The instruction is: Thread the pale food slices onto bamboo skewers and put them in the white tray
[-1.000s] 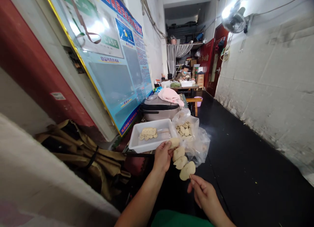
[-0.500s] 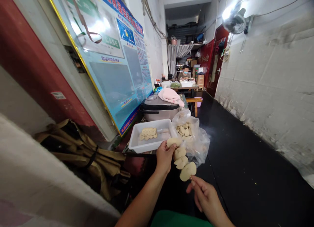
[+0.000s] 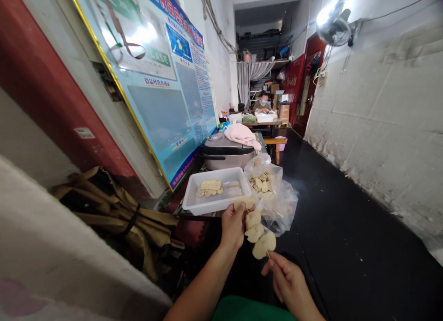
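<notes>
My left hand point(image 3: 232, 224) pinches a pale round food slice point(image 3: 243, 202) at the top end of a thin wooden skewer. Below it three more slices point(image 3: 258, 232) sit threaded on the stick. My right hand point(image 3: 289, 281) grips the skewer's bare lower end between thumb and fingers. Just beyond the hands stands a white plastic tray point(image 3: 194, 202) holding a finished skewer of slices point(image 3: 209, 187), and beside it a clear plastic bag point(image 3: 280, 201) with several loose slices.
A rice cooker point(image 3: 226, 154) with a pink cloth point(image 3: 242, 135) sits behind the tray. A blue poster board point(image 3: 166, 94) leans on the left wall; brown folded fabric point(image 3: 114, 215) lies below it. A person sits at a far table point(image 3: 262, 121). Dark floor runs along the right.
Both hands and the skewer have shifted slightly down and toward me; the top slice has been pressed a little further onto the stick.
</notes>
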`<state>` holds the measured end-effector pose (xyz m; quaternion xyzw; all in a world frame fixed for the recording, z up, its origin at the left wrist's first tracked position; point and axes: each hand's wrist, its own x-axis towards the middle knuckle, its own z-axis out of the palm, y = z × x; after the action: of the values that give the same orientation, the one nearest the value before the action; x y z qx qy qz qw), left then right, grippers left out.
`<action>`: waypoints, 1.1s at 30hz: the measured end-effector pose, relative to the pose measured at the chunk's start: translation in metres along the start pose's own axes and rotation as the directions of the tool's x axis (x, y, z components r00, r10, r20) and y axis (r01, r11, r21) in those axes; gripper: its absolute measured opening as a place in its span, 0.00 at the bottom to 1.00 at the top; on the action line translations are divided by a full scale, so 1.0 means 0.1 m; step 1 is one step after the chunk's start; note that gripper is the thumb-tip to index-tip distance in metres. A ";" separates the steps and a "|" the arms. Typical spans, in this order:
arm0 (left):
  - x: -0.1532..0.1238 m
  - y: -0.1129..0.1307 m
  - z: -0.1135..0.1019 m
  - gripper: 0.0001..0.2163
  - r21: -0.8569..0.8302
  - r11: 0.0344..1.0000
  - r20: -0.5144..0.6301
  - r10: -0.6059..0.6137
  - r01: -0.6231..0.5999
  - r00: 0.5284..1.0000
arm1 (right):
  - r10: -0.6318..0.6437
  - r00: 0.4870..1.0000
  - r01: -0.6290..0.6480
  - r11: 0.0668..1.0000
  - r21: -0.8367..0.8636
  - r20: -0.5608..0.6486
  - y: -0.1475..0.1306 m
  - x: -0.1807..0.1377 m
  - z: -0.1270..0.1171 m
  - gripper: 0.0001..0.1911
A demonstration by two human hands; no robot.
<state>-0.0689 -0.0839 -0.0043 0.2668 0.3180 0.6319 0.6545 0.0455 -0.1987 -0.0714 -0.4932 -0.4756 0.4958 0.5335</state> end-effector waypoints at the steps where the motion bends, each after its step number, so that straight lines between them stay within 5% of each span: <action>1: 0.00 0.01 0.00 0.17 -0.012 1.000 -0.001 -0.009 0.009 1.000 | -0.002 1.000 0.002 1.000 0.000 -0.001 0.00 0.00 0.00 0.27; 33: -0.07 0.09 0.04 0.19 0.034 0.998 0.015 -0.050 0.050 0.999 | 0.005 1.000 -0.005 1.000 -0.001 -0.022 -0.01 0.06 0.01 0.27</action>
<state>-0.0718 -0.0901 0.0063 0.2747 0.3299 0.6077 0.6682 0.0451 -0.1930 -0.0705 -0.5002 -0.4687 0.4914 0.5372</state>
